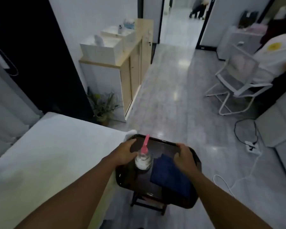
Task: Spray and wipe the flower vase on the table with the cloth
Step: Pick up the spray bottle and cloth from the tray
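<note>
- Grey tiled floor (pixel 168 83) — glossy, running to an open doorway; pale wood cabinet (pixel 132 75) on the left wall, white mesh chair (pixel 234 83) to the right, a white-covered bed (pixel 45 154) at lower left.
- Stool (pixel 149 204) — dark, just beside the bed; it carries the tray, only its legs showing beneath.
- Tray (pixel 157 185) — black, rimmed, held at both far corners.
- Left hand (pixel 125 152) — fingers curled over the tray's left rim, closed on it; the hand sits touching or very near the bottle.
- Right hand (pixel 185 156) — fingers folded over the right rim, gripping the tray, the heel lying over the cloth's corner.
- Spray bottle (pixel 143 160) — clear, upright on the tray, pink trigger head pointing away.
- Cloth (pixel 170 177) — dark blue, folded, flat on the tray right of the bottle.
- Flower vase — cannot be made out with certainty; a potted plant (pixel 102 106) stands on the floor by the cabinet, but no bench with a vase shows.
- Step in hand, as judged — carrying or settling the tray of supplies. Keep it level with even grip on both sides so the top-heavy bottle does not tip; move slowly, then free one hand for the bottle.
</note>
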`<state>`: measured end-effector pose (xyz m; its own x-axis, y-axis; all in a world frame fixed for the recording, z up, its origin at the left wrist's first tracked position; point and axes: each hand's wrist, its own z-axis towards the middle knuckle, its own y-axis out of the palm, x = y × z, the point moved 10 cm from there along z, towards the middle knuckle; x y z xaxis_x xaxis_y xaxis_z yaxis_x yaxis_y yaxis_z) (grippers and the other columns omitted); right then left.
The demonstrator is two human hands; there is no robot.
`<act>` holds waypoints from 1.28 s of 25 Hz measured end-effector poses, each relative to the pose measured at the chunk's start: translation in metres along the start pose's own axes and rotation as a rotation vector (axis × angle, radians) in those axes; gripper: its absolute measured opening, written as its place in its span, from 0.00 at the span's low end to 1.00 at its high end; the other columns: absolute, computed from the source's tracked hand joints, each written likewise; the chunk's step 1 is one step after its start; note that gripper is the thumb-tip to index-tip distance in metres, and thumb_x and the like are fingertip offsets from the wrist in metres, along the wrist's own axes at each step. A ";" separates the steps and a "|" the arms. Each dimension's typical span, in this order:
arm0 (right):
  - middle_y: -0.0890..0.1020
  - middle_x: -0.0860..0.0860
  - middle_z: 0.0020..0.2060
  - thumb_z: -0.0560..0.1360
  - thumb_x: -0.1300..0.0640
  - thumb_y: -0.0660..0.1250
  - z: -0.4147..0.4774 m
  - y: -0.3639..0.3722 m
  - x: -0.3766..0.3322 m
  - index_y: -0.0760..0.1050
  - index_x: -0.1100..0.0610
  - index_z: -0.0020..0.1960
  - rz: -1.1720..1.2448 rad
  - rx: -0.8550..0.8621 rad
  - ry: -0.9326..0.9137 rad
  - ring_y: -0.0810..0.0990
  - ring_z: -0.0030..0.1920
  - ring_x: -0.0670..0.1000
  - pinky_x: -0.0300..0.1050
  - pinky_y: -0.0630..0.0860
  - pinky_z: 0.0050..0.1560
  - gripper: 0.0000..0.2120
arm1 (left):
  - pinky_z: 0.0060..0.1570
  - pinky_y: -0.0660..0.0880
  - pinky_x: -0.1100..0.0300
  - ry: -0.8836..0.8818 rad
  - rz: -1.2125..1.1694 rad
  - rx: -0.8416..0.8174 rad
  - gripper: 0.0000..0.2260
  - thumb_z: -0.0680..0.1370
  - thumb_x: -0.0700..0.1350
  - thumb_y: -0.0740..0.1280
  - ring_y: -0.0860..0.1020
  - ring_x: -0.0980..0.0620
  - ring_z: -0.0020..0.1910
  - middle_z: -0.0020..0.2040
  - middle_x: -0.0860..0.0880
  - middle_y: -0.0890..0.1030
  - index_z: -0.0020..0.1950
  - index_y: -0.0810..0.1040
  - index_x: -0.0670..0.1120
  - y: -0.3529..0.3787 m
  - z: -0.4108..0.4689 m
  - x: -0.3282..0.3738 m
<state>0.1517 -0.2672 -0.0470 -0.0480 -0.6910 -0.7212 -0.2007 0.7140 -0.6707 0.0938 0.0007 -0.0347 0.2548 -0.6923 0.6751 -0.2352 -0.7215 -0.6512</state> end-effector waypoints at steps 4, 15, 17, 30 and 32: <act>0.78 0.56 0.62 0.74 0.59 0.69 -0.010 0.065 0.068 0.74 0.48 0.65 -0.160 -0.353 -0.027 0.77 0.61 0.55 0.49 0.74 0.61 0.20 | 0.72 0.68 0.55 0.004 -0.129 -0.053 0.32 0.76 0.51 0.73 0.72 0.52 0.72 0.75 0.51 0.74 0.78 0.66 0.50 0.049 0.030 -0.008; 0.74 0.54 0.65 0.76 0.45 0.67 -0.004 0.112 0.088 0.72 0.47 0.65 -0.707 -0.287 -0.255 0.73 0.62 0.56 0.53 0.75 0.60 0.19 | 0.64 0.73 0.58 -0.040 -0.392 0.137 0.17 0.80 0.46 0.70 0.79 0.57 0.60 0.63 0.49 0.81 0.68 0.74 0.57 0.078 0.055 -0.027; 0.77 0.53 0.62 0.79 0.48 0.64 0.001 0.109 0.084 0.74 0.49 0.63 -0.697 -0.276 -0.253 0.75 0.59 0.55 0.51 0.76 0.57 0.13 | 0.67 0.72 0.57 0.002 -0.355 0.146 0.21 0.82 0.45 0.67 0.78 0.54 0.64 0.64 0.49 0.79 0.74 0.69 0.50 0.074 0.054 -0.022; 0.81 0.51 0.57 0.81 0.58 0.62 0.033 0.130 -0.106 0.73 0.54 0.65 -0.055 -0.317 -0.368 0.78 0.52 0.46 0.38 0.73 0.52 0.13 | 0.62 0.78 0.47 -0.044 -0.298 0.470 0.21 0.83 0.53 0.61 0.81 0.52 0.59 0.62 0.54 0.79 0.72 0.59 0.70 -0.054 -0.040 -0.039; 0.81 0.50 0.54 0.82 0.59 0.61 0.017 0.153 -0.155 0.73 0.54 0.64 0.028 -0.361 -0.414 0.79 0.53 0.49 0.46 0.75 0.56 0.11 | 0.62 0.78 0.49 -0.078 -0.288 0.591 0.23 0.83 0.52 0.62 0.81 0.52 0.58 0.61 0.54 0.79 0.76 0.58 0.64 -0.086 -0.087 -0.062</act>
<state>0.1447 -0.0486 -0.0406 0.3161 -0.5183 -0.7947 -0.5315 0.5971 -0.6008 0.0168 0.1050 0.0100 0.3032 -0.4532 0.8382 0.4016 -0.7370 -0.5437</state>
